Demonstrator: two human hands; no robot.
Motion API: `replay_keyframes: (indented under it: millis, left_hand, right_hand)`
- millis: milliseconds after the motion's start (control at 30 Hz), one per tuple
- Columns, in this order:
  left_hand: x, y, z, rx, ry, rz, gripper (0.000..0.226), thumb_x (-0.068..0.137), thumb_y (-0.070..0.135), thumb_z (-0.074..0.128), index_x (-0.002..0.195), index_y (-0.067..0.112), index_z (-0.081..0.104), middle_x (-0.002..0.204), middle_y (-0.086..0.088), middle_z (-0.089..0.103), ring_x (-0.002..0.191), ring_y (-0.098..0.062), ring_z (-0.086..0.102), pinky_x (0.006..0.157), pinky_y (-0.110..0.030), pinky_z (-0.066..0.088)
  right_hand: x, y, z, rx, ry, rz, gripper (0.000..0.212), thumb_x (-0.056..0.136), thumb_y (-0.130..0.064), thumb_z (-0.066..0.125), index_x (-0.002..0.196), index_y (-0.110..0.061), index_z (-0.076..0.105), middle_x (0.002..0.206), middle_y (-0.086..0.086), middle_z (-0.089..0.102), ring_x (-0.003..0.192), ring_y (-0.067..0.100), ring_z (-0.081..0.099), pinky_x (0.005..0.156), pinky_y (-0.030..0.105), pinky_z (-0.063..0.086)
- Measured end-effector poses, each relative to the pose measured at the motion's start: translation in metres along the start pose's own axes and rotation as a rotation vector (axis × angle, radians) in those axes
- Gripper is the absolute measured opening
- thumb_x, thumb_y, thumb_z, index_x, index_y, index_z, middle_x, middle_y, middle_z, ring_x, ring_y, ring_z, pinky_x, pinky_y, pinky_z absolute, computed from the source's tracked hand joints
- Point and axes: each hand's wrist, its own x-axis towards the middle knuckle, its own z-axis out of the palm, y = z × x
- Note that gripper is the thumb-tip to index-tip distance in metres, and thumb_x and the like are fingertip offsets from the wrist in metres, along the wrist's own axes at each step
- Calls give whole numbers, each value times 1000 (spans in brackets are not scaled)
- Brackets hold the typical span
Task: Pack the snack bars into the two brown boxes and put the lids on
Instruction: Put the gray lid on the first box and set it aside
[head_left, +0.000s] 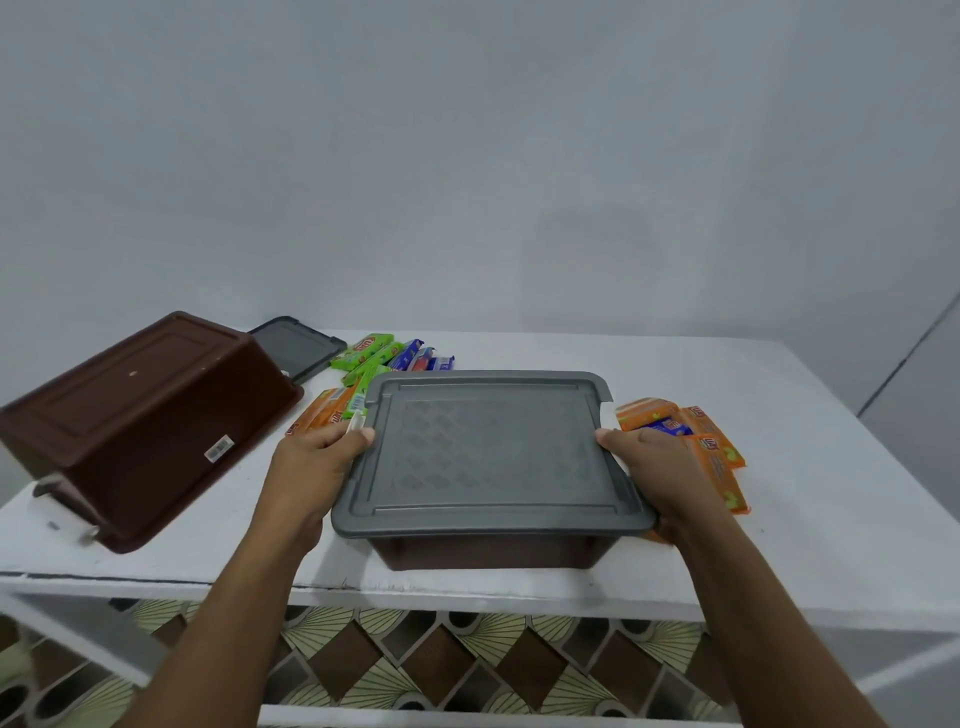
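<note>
Brown boxes: two dark brown rectangular plastic boxes stand on the white painted table (779, 415).
Table: fills the middle of the view, its front edge nearest the camera, a grey wall behind.
Overturned box (140, 410): at the left, bottom up and tilted, a small white label on its side, no lid on it.
Lidded box (493, 551): at the front centre, upright, only its front wall showing under the lid.
Grey patterned plastic lid (488, 452): lies across the top of the lidded box.
Second grey lid (298, 345): flat on the table behind the overturned box, partly hidden by it.
Left hand (311, 467): clasps the lid's left edge, thumb on top.
Right hand (654, 467): clasps the lid's right edge, thumb on top.
Orange snack bars, right (701, 431): loose heap just beside the right hand.
Orange snack bars, left (324, 410): behind the left hand.
Green snack bars (363, 353): behind the lid, near the far edge.
Blue snack bars (421, 358): touching the green ones.
</note>
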Motion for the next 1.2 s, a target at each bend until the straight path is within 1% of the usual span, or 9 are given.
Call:
replay_keyframes:
  millis: [100, 233, 367, 433, 633, 767, 867, 1067, 1200]
  left_hand:
    - [-2, -1, 0, -39, 48, -10, 17, 90, 21, 77, 106, 16, 81, 101, -7, 80, 92, -30, 77, 87, -49, 61]
    - [-5, 1, 4, -106, 140, -65, 19, 94, 34, 69, 92, 18, 81, 93, -8, 79, 88, -29, 75, 76, -45, 62]
    - [-1, -1, 6, -167, 88, -39, 13, 92, 22, 76, 101, 14, 80, 104, -4, 78, 95, -22, 74, 70, -39, 63]
    - [3, -1, 6, -131, 55, -50, 19, 90, 19, 78, 106, 10, 74, 109, -3, 75, 87, -17, 72, 62, -36, 62]
    - [11, 6, 6, 6, -42, -116, 20, 92, 23, 76, 89, 6, 67, 71, -2, 73, 52, -10, 68, 49, -29, 55]
    - [14, 9, 7, 6, -103, -183, 21, 93, 25, 73, 100, 5, 70, 86, -13, 79, 71, -26, 76, 69, -43, 63]
    - [16, 8, 8, 5, -135, -218, 24, 94, 31, 69, 111, 13, 69, 88, -10, 80, 81, -33, 77, 82, -53, 62]
    - [18, 6, 11, -15, -112, -220, 35, 92, 52, 68, 115, 25, 67, 97, -7, 79, 85, -31, 78, 80, -54, 62]
    - [14, 8, 12, -19, -71, -165, 28, 92, 51, 69, 111, 30, 66, 105, -2, 74, 90, -26, 77, 84, -56, 61]
  right_hand:
    - [0, -1, 0, -51, 0, -15, 53, 98, -39, 57, 109, 13, 56, 110, 28, 64, 100, 40, 65, 73, 41, 51]
    - [1, -1, 1, -81, 1, -3, 52, 99, -39, 56, 110, 12, 56, 112, 27, 62, 99, 38, 64, 74, 41, 50]
    - [3, 0, 1, -95, 2, 4, 48, 100, -39, 54, 106, 8, 58, 111, 25, 63, 94, 32, 64, 72, 38, 50]
    - [3, 0, 1, -96, 2, 8, 46, 100, -39, 54, 104, 7, 58, 111, 25, 62, 90, 29, 63, 70, 36, 49]
    - [3, 0, 2, -132, 0, 16, 50, 102, -37, 51, 117, 11, 54, 114, 24, 61, 81, 19, 58, 63, 29, 45]
    - [2, -3, 2, -72, -14, 42, 44, 101, -37, 52, 112, 6, 57, 111, 23, 63, 97, 31, 63, 79, 43, 52]
    - [2, -2, 2, -32, -31, 78, 35, 101, -38, 51, 106, -4, 59, 109, 18, 64, 100, 31, 63, 91, 49, 53]
    - [1, -8, 4, 8, -34, 137, 48, 99, -55, 49, 115, -11, 61, 110, 13, 68, 103, 31, 66, 95, 50, 54]
    - [-1, -12, 4, -26, -11, 125, 54, 99, -58, 45, 119, -11, 61, 110, 10, 68, 103, 29, 65, 96, 49, 53]
